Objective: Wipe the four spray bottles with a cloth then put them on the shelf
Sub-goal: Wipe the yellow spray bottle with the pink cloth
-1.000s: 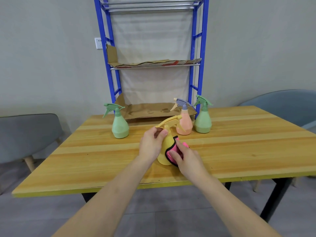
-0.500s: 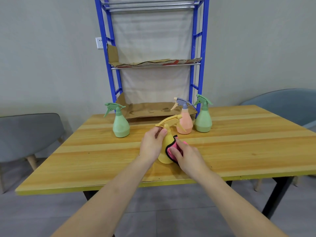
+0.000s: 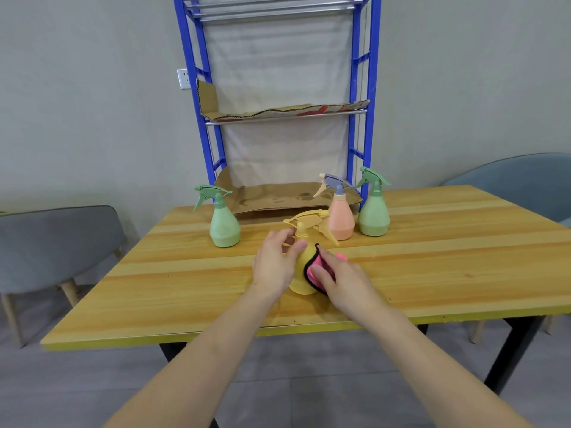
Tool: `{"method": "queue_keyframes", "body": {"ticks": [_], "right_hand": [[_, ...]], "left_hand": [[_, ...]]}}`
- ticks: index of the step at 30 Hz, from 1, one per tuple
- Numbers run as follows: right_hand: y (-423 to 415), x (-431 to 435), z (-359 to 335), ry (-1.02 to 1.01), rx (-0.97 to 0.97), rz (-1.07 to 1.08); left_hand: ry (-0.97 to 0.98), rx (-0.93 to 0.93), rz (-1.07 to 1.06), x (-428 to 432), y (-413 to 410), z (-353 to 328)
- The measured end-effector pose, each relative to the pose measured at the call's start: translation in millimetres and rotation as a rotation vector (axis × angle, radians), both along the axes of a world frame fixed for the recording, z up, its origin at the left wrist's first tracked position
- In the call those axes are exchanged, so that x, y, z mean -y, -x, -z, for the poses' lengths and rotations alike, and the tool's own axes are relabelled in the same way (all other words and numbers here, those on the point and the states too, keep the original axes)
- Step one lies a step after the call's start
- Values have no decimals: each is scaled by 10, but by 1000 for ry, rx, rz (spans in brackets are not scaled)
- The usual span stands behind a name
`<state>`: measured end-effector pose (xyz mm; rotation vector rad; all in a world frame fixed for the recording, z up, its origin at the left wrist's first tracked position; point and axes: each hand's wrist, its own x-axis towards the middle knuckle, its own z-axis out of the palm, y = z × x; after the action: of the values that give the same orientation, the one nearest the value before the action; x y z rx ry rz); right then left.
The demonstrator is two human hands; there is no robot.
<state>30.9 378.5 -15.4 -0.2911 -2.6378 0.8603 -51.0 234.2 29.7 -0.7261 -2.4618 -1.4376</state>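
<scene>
"Fingers first: what have the left fingers (image 3: pixel 285 235) got?"

"They curl round the neck of the yellow bottle (image 3: pixel 301 285), just under its trigger head, with the thumb on the near side. The left hand (image 3: pixel 273 265) steadies it."

"And the right fingers (image 3: pixel 321 273)?"

"Close together, bent a little over the pink cloth (image 3: pixel 310 267) and pressing it to the bottle's right flank. The right hand (image 3: pixel 346 281) hides its thumb, so I cannot tell how the cloth is caught underneath."

"How does the bottle lie from them?"

"Directly between the two hands, upright on the table (image 3: pixel 432 267), long axis vertical, near the front edge. Its nozzle points right and far, toward the peach bottle (image 3: pixel 340 222)."

"So the wipe turns on what?"

"My guess is that the cloth must travel round that vertical axis, from the right side to the near and left sides, while the left hand turns or shifts its hold."

"Which hand is nearer for lifting?"

"The left one, already on the neck. The blue shelf (image 3: pixel 357 118) stands far behind, beyond one green bottle (image 3: pixel 224 227) to the left and the other green bottle (image 3: pixel 374 216) to the right. All four bottles are on the table, none shelved yet."
</scene>
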Motion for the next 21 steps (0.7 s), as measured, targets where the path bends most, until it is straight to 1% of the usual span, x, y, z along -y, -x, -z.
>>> {"method": "queue_keyframes", "body": {"ticks": [4,6,9,13,15,19,21], "right_hand": [[-79,96,-9,77,-125,-60],[-41,112,-24,68,-158,-84],[57,98,-94,68,-135,-109],[170,0,-174,63,-3,-101],[174,-38,-112,65,30,-101],[91,-31,84,18,-9,-82],[57,10,94,30,-70,-97]], "left_hand": [[-40,25,64,75,-1,11],[-33,36,66,77,-1,13],[-42,43,51,60,4,30],[-11,23,36,55,25,41],[-23,26,46,71,45,49],[-49,-1,57,146,70,79],[-50,-17,55,164,65,99]]}}
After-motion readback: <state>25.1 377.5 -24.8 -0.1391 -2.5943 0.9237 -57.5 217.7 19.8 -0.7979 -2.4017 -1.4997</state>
